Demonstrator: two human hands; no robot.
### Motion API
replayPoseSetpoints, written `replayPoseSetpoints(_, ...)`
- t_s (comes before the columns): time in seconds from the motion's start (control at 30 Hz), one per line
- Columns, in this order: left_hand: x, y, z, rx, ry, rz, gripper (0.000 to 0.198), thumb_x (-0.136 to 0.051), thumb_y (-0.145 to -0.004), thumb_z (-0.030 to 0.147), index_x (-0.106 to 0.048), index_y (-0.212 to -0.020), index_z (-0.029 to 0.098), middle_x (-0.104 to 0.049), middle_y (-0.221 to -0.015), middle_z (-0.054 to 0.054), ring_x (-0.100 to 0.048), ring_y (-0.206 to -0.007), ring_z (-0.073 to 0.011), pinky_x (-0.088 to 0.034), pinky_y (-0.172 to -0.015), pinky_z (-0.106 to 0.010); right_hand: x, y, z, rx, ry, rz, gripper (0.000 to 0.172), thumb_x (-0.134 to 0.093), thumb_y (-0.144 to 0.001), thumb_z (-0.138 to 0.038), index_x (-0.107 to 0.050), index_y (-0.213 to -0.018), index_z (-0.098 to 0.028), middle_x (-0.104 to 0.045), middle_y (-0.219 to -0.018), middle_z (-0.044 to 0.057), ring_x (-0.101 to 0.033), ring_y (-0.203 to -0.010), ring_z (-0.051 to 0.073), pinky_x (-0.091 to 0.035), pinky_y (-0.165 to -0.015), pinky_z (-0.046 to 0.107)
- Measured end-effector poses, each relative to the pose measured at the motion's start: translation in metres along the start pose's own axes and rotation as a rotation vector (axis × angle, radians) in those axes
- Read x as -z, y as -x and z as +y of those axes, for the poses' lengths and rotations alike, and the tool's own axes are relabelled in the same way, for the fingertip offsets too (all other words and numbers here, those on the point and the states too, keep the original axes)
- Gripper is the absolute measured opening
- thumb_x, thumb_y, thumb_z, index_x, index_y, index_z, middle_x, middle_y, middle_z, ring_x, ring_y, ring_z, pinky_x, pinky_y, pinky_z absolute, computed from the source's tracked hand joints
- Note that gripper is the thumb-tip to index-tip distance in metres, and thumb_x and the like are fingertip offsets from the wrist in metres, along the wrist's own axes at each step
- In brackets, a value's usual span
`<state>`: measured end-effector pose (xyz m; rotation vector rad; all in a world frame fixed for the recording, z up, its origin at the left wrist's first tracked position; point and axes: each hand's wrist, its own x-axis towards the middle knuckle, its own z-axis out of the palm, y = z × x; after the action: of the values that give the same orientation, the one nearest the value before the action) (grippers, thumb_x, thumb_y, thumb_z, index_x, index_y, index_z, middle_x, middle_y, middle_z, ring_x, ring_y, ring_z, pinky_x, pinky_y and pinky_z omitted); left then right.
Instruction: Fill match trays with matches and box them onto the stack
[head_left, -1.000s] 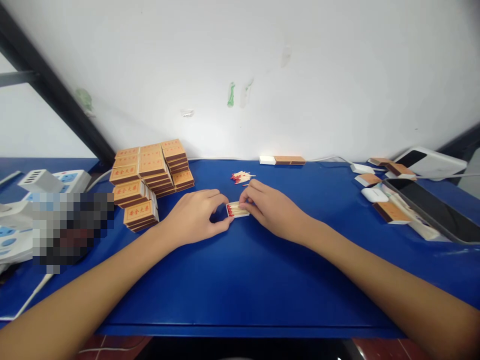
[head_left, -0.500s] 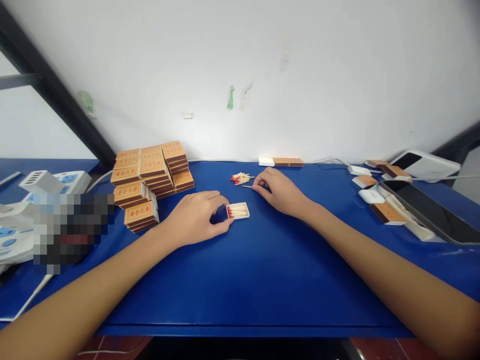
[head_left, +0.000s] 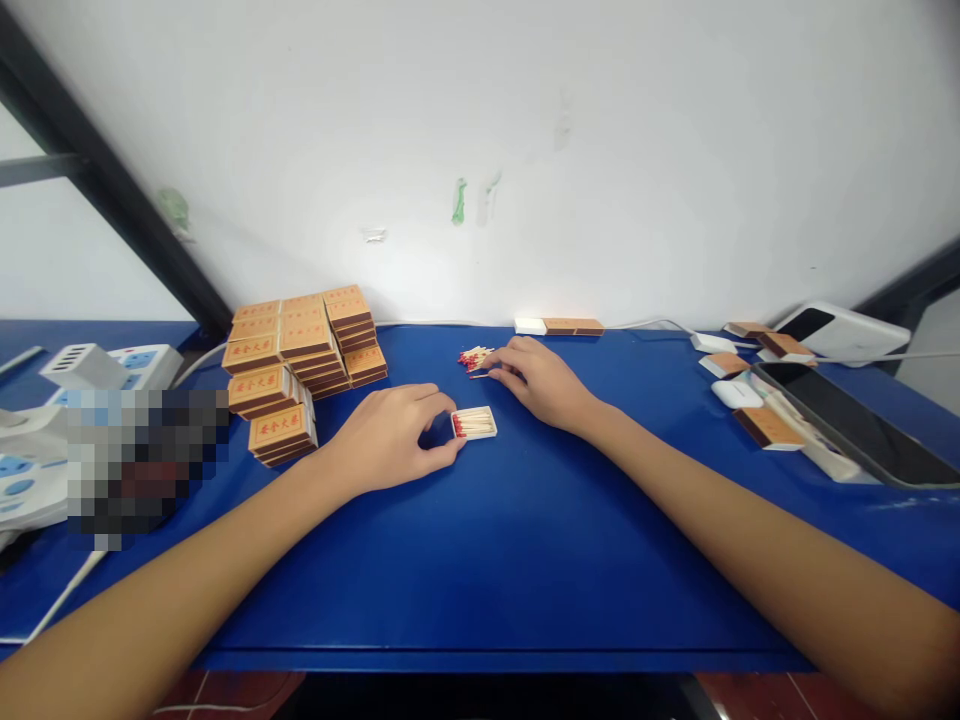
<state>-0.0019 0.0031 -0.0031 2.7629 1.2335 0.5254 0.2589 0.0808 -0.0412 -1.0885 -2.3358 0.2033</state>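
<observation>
Left hand [head_left: 390,432]: thumb and fingers clamped on the left end of a small open white cardboard matchbox tray [head_left: 475,424]. The tray lies flat mid-way across the blue surface [head_left: 487,560], part-filled with matches laid parallel, red heads to the left.

Right hand [head_left: 538,382]: palm down just behind the tray, fingertips curled onto the loose pile of red-tipped wooden matches [head_left: 472,357]. Cannot tell if a stick is pinched; too small to resolve.

Handling, my read:
- Matches: near weightless, thin and stiff, but they snap if bent. They roll and scatter easily. Pinch with thumb and index at mid-shaft or the bare end, off the heads.
- Tray: thin card, light, and the long walls will buckle under a squeeze. Likely slides on the smooth top, so pinning the short end as the left hand does looks right.

Around:
- stacks of closed orange-brown matchboxes [head_left: 300,350] left of the left hand, well apart from the tray
- a white tray and brown sleeve [head_left: 559,326] against the wall behind the pile
- more sleeves and trays [head_left: 750,400] far right, beside a dark-screened tablet [head_left: 855,420]
- white power strips [head_left: 112,365] far left
</observation>
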Motion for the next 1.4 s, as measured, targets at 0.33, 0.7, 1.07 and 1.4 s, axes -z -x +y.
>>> replayPoseSetpoints(0.33, 0.0, 0.0, -0.001, -0.007, 0.006, 0.002, 0.02, -0.067, -0.093, 0.038, -0.071, -0.104, 0.021, -0.065, -0.083, 0.001, -0.06, -0.072, -0.0154, -0.038, -0.062, -0.03, -0.001, -0.001, 0.001, 0.007, 0.027, -0.008, 0.027, -0.052, -0.105, -0.022, -0.074, -0.12, -0.024, -0.06, -0.095, 0.008, -0.057, -0.094, 0.025, -0.045, -0.083, 0.037)
replayPoseSetpoints(0.7, 0.0, 0.0, 0.0, -0.005, 0.004, -0.001, 0.02, -0.067, -0.094, 0.038, -0.071, -0.104, 0.022, -0.064, -0.083, 0.001, -0.06, -0.073, -0.0156, -0.038, -0.062, -0.03, -0.001, -0.003, 0.0, -0.07, -0.032, -0.014, 0.01, -0.06, -0.101, -0.021, -0.063, -0.091, -0.02, -0.059, -0.091, 0.006, -0.055, -0.088, 0.022, -0.044, -0.08, 0.035)
replayPoseSetpoints(1.07, 0.0, 0.0, 0.0, 0.016, -0.028, 0.015, 0.021, -0.066, -0.093, 0.039, -0.071, -0.103, 0.021, -0.066, -0.084, 0.0, -0.061, -0.073, -0.0161, -0.037, -0.061, -0.029, 0.028, 0.013, -0.041, 0.053, -0.078, -0.041, 0.013, -0.052, -0.104, -0.02, -0.059, -0.093, -0.022, -0.062, -0.098, 0.007, -0.057, -0.092, 0.022, -0.045, -0.08, 0.036)
replayPoseSetpoints(1.4, 0.0, -0.001, -0.001, 0.01, -0.005, 0.004, 0.02, -0.066, -0.093, 0.037, -0.071, -0.104, 0.021, -0.065, -0.084, 0.0, -0.061, -0.074, -0.016, -0.037, -0.061, -0.029, 0.019, 0.021, -0.064, 0.059, -0.034, -0.136, 0.012, -0.054, -0.103, -0.016, -0.057, -0.093, -0.022, -0.064, -0.1, 0.008, -0.059, -0.097, 0.023, -0.045, -0.08, 0.035)
